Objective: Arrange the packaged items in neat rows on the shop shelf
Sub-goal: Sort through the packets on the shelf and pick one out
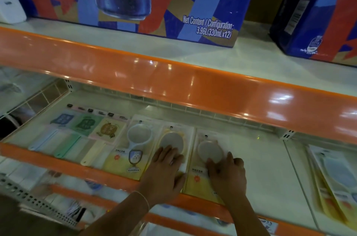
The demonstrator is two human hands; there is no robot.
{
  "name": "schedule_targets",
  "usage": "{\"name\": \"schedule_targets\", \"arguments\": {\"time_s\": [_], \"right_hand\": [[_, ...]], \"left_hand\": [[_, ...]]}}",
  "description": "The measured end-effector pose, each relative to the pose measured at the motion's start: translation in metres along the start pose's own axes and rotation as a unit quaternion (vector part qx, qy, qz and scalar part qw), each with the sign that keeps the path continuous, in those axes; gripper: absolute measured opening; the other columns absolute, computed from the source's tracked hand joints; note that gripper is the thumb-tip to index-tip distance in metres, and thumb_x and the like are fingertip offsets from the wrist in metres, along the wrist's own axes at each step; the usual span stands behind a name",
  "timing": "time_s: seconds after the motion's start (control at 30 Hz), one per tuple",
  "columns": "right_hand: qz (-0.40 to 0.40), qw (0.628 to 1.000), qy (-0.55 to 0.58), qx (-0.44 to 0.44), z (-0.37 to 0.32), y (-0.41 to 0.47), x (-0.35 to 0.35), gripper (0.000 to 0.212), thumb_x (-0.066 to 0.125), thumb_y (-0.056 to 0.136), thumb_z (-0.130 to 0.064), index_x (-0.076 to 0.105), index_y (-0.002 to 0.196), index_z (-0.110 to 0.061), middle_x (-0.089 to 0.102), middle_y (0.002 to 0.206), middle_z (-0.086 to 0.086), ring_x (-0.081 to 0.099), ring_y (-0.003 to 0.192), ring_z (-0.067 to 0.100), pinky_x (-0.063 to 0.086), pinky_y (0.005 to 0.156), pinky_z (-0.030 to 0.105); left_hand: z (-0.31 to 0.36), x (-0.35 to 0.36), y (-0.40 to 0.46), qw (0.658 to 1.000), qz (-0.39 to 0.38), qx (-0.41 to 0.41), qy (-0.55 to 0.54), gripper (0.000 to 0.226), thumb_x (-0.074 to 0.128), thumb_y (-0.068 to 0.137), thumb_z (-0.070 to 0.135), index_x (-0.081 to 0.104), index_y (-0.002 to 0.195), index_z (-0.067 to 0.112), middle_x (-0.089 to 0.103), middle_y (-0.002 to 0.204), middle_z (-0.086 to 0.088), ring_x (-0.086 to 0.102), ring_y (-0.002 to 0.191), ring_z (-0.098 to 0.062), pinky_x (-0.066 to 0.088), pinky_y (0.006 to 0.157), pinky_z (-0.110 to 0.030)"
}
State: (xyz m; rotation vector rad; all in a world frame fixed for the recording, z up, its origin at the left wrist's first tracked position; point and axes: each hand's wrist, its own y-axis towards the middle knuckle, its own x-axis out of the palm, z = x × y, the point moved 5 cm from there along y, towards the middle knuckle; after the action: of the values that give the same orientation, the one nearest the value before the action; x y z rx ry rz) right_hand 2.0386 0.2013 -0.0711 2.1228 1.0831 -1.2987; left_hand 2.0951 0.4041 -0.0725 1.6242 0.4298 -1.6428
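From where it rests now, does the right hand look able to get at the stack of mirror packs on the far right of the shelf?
Probably yes: the right hand lies on a mirror pack, and bare shelf lies between it and the stack.

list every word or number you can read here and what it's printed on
"Net Content / Configuration: 3.96L(330mL x12)": on the big blue box on the upper shelf.
Barcode and small print on the dark box at right: too blurred to read.
Print on the mirror packs and comb packs: too small to read.
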Motion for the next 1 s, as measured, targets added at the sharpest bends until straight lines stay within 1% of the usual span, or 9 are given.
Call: {"name": "schedule_targets", "arguments": {"time_s": [0.17, 0.3, 0.4, 0.5, 0.8, 0.83, 0.9, 0.93, 1.0], "right_hand": [[0.006, 1.000, 0.003, -0.001, -0.007, -0.005, -0.001, 0.075, 0.052, 0.082, -0.065, 0.039, 0.137, -0.014, 0.046, 0.116, 0.011, 0.054, 0.107, 0.033, 0.050, 0.087, 0.039], [0.012, 1.000, 0.001, -0.009, -0.010, -0.007, -0.001, 0.071, 0.052, 0.081, -0.067, 0.045, 0.129, -0.016, 0.047, 0.111, 0.008, 0.056, 0.103, 0.032, 0.053, 0.084, 0.039], [0.014, 1.000, -0.008, -0.016, -0.010, -0.008, 0.001, 0.069, 0.050, 0.082, -0.067, 0.048, 0.129, -0.017, 0.047, 0.113, 0.008, 0.055, 0.103, 0.031, 0.053, 0.083, 0.038], [0.023, 0.999, -0.023, -0.031, -0.011, -0.011, 0.003, 0.063, 0.050, 0.083, -0.066, 0.054, 0.122, -0.018, 0.048, 0.114, 0.007, 0.052, 0.104, 0.031, 0.050, 0.082, 0.037], [0.027, 0.997, -0.039, -0.059, -0.008, -0.014, 0.006, 0.063, 0.051, 0.083, -0.065, 0.052, 0.128, -0.020, 0.050, 0.129, 0.009, 0.048, 0.110, 0.034, 0.048, 0.087, 0.039], [0.026, 0.997, -0.041, -0.058, -0.007, -0.015, 0.006, 0.066, 0.049, 0.083, -0.067, 0.052, 0.129, -0.020, 0.050, 0.131, 0.011, 0.047, 0.111, 0.035, 0.047, 0.088, 0.039], [0.028, 0.996, -0.052, -0.060, -0.006, -0.015, 0.005, 0.076, 0.038, 0.078, -0.073, 0.052, 0.132, -0.021, 0.047, 0.139, 0.014, 0.045, 0.115, 0.039, 0.046, 0.091, 0.042], [0.027, 0.996, -0.066, -0.063, -0.007, -0.016, 0.005, 0.082, 0.032, 0.075, -0.076, 0.050, 0.135, -0.023, 0.043, 0.144, 0.014, 0.043, 0.119, 0.040, 0.044, 0.094, 0.043], [0.001, 0.992, -0.102, -0.071, -0.009, -0.018, 0.005, 0.087, 0.022, 0.072, -0.079, 0.039, 0.144, -0.031, 0.025, 0.156, 0.011, 0.034, 0.130, 0.036, 0.037, 0.102, 0.044]], "left_hand": [[0.000, 0.003, 0.000, 1.000, -0.004, 0.004, 0.011, 0.053, 0.045, 0.089, 0.054, 0.061, 0.125, 0.018, 0.055, 0.133, -0.007, 0.047, 0.130, -0.029, 0.035, 0.111, -0.048], [-0.001, 0.005, 0.000, 1.000, -0.010, 0.006, 0.008, 0.055, 0.041, 0.092, 0.056, 0.058, 0.128, 0.018, 0.052, 0.137, -0.008, 0.042, 0.134, -0.030, 0.033, 0.112, -0.049], [0.000, 0.005, 0.000, 1.000, -0.008, 0.007, 0.005, 0.056, 0.040, 0.092, 0.056, 0.058, 0.128, 0.018, 0.052, 0.138, -0.009, 0.042, 0.134, -0.031, 0.033, 0.112, -0.050], [0.000, 0.005, 0.001, 1.000, -0.009, 0.007, 0.005, 0.057, 0.040, 0.092, 0.057, 0.058, 0.128, 0.017, 0.052, 0.138, -0.010, 0.041, 0.135, -0.032, 0.033, 0.112, -0.051], [-0.001, 0.006, 0.001, 1.000, -0.010, 0.006, 0.002, 0.060, 0.038, 0.092, 0.059, 0.058, 0.129, 0.017, 0.051, 0.140, -0.011, 0.040, 0.136, -0.033, 0.033, 0.111, -0.052], [-0.001, 0.006, 0.001, 1.000, -0.011, 0.006, 0.002, 0.060, 0.037, 0.092, 0.059, 0.057, 0.129, 0.017, 0.051, 0.140, -0.011, 0.040, 0.136, -0.033, 0.034, 0.111, -0.052], [-0.001, 0.006, 0.001, 1.000, -0.013, 0.004, 0.003, 0.061, 0.036, 0.092, 0.060, 0.057, 0.130, 0.016, 0.052, 0.139, -0.011, 0.040, 0.135, -0.032, 0.034, 0.110, -0.052], [0.000, 0.006, 0.001, 1.000, -0.013, 0.004, 0.004, 0.061, 0.036, 0.092, 0.060, 0.057, 0.130, 0.016, 0.052, 0.139, -0.011, 0.041, 0.135, -0.032, 0.035, 0.110, -0.053], [0.000, 0.005, 0.002, 1.000, -0.013, 0.004, 0.005, 0.060, 0.039, 0.091, 0.059, 0.057, 0.130, 0.016, 0.052, 0.139, -0.011, 0.041, 0.135, -0.032, 0.035, 0.109, -0.053]]}}
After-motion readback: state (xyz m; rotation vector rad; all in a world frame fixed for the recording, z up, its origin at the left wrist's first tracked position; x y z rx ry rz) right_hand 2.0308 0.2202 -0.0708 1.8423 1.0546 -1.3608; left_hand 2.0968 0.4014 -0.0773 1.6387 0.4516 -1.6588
